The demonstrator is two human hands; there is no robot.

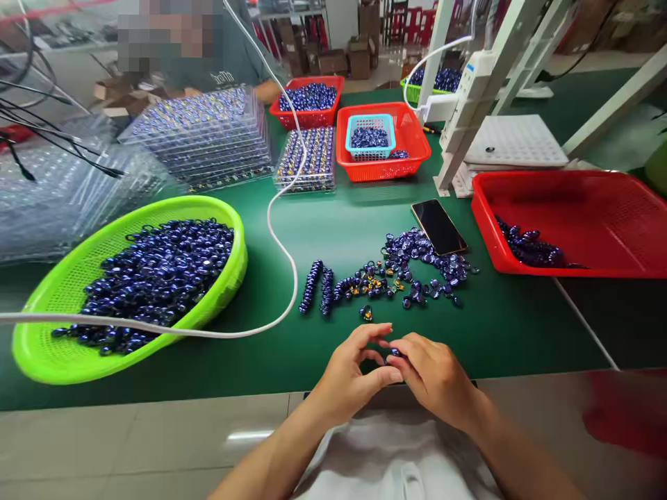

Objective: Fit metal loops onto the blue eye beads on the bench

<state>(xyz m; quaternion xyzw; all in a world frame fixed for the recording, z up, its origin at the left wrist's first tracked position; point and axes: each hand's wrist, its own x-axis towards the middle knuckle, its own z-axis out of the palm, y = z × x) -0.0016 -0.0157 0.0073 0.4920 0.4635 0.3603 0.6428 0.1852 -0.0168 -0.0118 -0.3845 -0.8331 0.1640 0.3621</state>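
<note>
Close to the table's front edge, my right hand (pixel 435 371) is closed in a pinch on a small shiny dark-blue ring (pixel 396 352). My left hand (pixel 354 371) faces it with fingers curved and apart, fingertips close to the ring and thumb close to the right fingers. Whether it touches the ring is partly hidden. Just beyond lies a single ring with a yellow part (pixel 366 313). Behind it are two neat rows of blue rings (pixel 310 287), pieces with yellow parts (pixel 372 282), and a scattered pile of blue pieces (pixel 411 250).
A green basket (pixel 42 347) heaped with blue rings stands left, crossed by a white cable (pixel 284 243). A phone (pixel 439 226) touches the loose pile. Right is a red basket (pixel 615 257); farther back are stacked clear trays (pixel 224 153), more baskets and a person (pixel 219 76).
</note>
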